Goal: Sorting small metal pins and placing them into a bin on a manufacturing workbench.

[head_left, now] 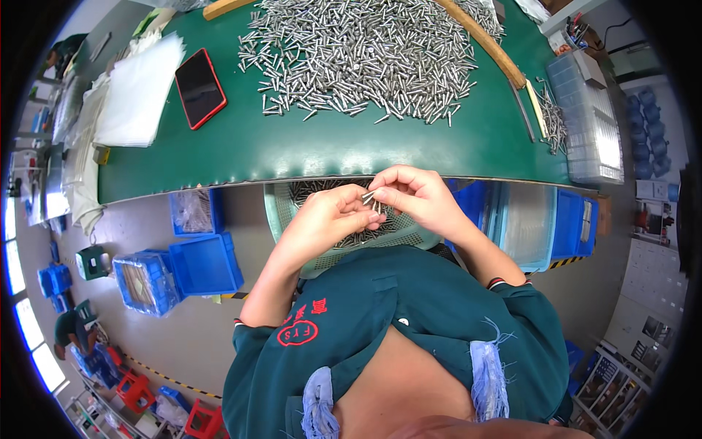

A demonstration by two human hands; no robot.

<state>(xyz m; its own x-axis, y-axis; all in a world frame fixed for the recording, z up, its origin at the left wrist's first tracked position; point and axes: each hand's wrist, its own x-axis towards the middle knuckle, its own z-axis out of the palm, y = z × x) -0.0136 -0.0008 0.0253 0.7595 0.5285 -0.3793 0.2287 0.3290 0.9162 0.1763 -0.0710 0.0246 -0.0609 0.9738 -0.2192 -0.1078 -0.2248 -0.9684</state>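
Observation:
Above a light green plastic basket (322, 260), my two hands meet close together. Between the fingertips of my left hand (333, 216) are a few small silver metal pins (377, 207), partly hidden by the fingers. My right hand (420, 196) pinches a metal pin (368, 196) with thumb and forefinger, right beside the left fingertips. Many similar pins (358, 238) lie in the basket under my hands. On the green table (241, 157) in front is a wide heap of silver pins (365, 58), each with one thicker end.
Wooden strips (486, 44) border the heap. A red-edged phone (199, 89) and white sheets (142, 91) lie to its left. Clear plastic boxes (585, 117) stand at the right, beside a smaller pin pile (553, 121). Blue bins (205, 265) sit below on the left; another person (69, 329) is farther off.

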